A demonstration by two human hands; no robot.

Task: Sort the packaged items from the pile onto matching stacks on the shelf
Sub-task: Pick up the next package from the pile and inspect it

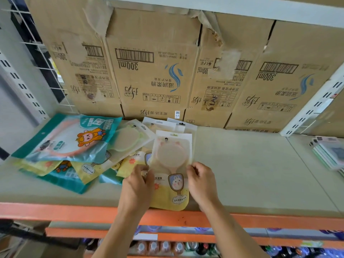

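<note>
A packaged hand mirror (172, 164), pink mirror in a clear bag with a yellow card, lies near the front edge of the grey shelf (242, 174). My left hand (138, 185) pinches its left edge and my right hand (202, 181) pinches its right edge. To the left lies the pile: a large teal package with a cartoon figure (65, 138) on top, a green-rimmed mirror package (128, 139) beside it, and several yellow and teal packages (87, 170) underneath. White-topped packages (160, 124) show behind the held one.
Upside-down cardboard boxes (158, 71) line the back of the shelf. A stack of flat packages (329, 153) sits at the far right. An orange beam (55, 211) edges the shelf front, with bottles (160, 247) on the level below. White slotted uprights (312, 107) stand right.
</note>
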